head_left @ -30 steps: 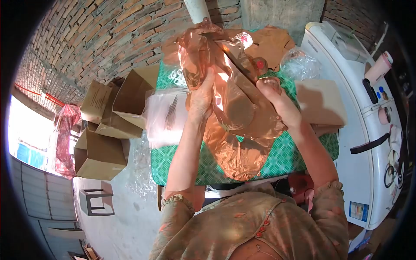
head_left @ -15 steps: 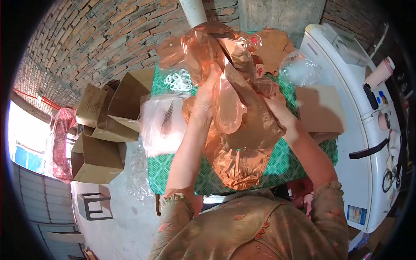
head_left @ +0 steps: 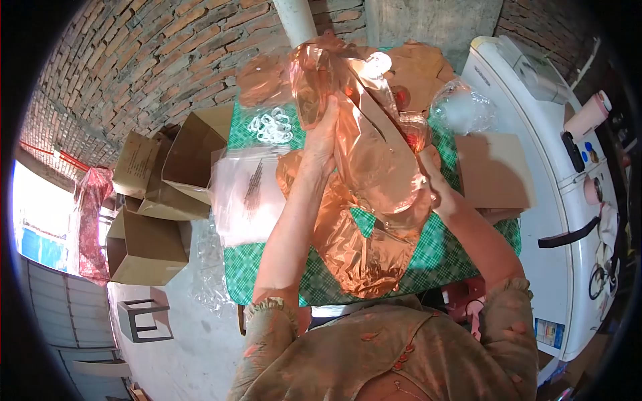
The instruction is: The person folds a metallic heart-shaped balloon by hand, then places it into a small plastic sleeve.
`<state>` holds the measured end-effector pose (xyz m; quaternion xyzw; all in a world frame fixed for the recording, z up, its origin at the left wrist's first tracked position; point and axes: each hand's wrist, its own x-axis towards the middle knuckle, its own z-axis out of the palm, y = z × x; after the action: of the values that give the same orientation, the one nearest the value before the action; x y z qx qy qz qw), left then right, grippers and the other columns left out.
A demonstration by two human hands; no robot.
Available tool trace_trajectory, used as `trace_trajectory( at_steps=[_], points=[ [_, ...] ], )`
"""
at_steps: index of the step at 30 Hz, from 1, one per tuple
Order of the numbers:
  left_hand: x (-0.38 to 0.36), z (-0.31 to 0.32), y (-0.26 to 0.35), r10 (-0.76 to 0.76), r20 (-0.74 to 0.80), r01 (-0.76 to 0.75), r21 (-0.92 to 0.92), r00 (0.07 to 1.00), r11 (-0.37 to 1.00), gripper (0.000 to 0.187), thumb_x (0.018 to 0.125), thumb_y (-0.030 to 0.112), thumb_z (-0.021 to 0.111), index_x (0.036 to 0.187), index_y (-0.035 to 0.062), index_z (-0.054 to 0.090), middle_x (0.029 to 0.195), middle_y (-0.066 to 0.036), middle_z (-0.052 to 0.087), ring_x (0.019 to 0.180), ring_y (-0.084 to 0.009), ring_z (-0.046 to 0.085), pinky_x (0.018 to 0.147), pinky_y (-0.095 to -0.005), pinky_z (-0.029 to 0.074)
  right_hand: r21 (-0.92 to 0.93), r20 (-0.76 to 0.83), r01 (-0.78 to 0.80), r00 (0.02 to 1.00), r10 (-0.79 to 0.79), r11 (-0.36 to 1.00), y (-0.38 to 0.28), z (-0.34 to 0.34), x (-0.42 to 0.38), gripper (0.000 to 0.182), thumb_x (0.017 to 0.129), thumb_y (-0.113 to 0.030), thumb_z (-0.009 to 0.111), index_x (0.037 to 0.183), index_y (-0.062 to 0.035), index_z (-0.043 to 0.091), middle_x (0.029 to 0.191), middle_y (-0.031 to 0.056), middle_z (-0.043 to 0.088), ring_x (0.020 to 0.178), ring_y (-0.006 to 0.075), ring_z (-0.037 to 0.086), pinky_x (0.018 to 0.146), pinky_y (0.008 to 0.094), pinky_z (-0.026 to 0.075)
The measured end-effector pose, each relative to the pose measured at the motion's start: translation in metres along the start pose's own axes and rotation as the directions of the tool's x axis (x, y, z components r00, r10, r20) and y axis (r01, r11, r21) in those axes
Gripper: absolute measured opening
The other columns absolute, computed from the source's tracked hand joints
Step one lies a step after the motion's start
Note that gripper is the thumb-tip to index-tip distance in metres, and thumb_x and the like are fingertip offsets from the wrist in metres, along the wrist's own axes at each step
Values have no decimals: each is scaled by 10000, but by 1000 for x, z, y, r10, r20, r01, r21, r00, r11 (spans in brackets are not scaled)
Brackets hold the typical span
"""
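A large, flat, copper-coloured foil balloon (head_left: 378, 150) is spread between my hands above the table. My left hand (head_left: 322, 134) is closed on its left side, and the foil partly covers the fingers. On the other side, my right hand (head_left: 429, 167) grips the balloon's right edge, its fingertips mostly behind the foil. More crumpled copper foil (head_left: 364, 264) lies below, by the table's front edge. Left of my left forearm is a stack of clear plastic bags (head_left: 247, 194). White rings or loops (head_left: 271, 125) lie in a small heap behind the bags.
The table has a green checked cover (head_left: 267, 267). A brown cardboard piece (head_left: 493, 170) and a clear plastic bag (head_left: 463, 107) are on the right, beside a white fridge lying along that side (head_left: 535, 154). Open cardboard boxes (head_left: 147, 247) and a small stool (head_left: 142, 319) stand at left.
The rounded hanging flap of foil between my hands has swung right and spread wider. My right hand has shifted slightly, and green tablecloth now shows through a gap in the foil below.
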<state>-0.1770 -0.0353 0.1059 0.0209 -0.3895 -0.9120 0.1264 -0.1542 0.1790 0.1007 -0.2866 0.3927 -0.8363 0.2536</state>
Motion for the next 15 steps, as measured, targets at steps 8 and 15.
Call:
trace_trajectory(
  at_steps=[8,15],
  points=[
    [12,-22,-1,-12,88,11,11,996,1000,233,1065,363,603,1203,180,647,1107,20,700,1035,-131,678,965,-344,556,-280,-137,-15,990,-24,960,3,-20,40,507,1043,-394,617,1425,-68,544,1300,76,635,1146,151,634,962,333,537],
    [26,-13,4,1,95,22,-248,995,969,348,1085,447,525,1199,130,614,1119,-20,685,1055,-186,649,953,-428,541,-797,-242,-146,966,-88,585,-63,6,79,428,1022,-372,655,1294,-42,640,1157,30,688,1037,136,630,900,317,522]
  ],
)
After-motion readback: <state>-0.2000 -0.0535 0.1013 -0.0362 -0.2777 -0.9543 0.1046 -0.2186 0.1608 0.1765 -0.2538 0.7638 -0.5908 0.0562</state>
